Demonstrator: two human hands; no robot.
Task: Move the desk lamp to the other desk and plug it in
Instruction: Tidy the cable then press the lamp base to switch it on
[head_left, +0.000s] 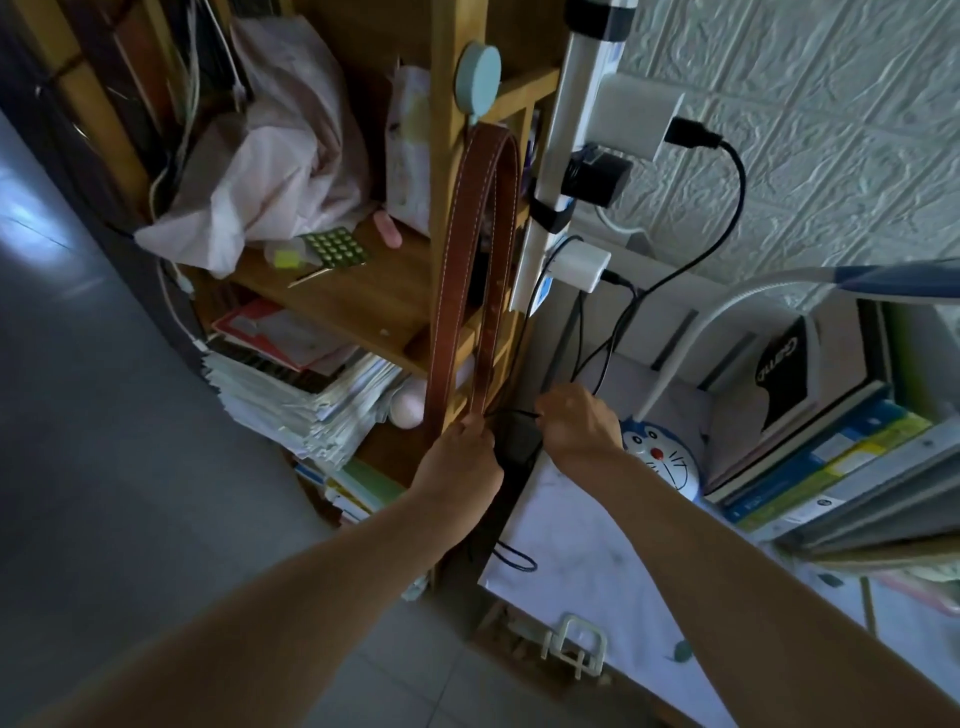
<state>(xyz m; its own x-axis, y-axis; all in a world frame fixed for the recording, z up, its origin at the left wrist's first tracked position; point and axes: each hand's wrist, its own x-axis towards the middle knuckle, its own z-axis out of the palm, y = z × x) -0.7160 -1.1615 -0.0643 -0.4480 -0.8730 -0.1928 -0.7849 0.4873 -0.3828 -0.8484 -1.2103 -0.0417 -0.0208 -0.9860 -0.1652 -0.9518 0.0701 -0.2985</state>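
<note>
The desk lamp has a round blue cartoon-cat base (660, 457) on the white desk (597, 587), a white bendy neck (696, 338) and a blue head at the right edge (893, 278). A thin black cable (511, 414) stretches between my two hands, low in the gap between shelf and desk. My left hand (462, 452) pinches one end of that stretch beside the brown leather strap (467, 291). My right hand (576, 421) pinches the other end, just left of the lamp base. A vertical white power strip (563, 156) above carries a white adapter (582, 267) and black plugs.
The wooden shelf (363, 306) on the left holds a pink bag, a pill blister and stacked papers. Books and folders (831, 457) crowd the desk's right. More black cables (717, 234) hang from the strip against the textured white wall. Grey tiled floor lies below left.
</note>
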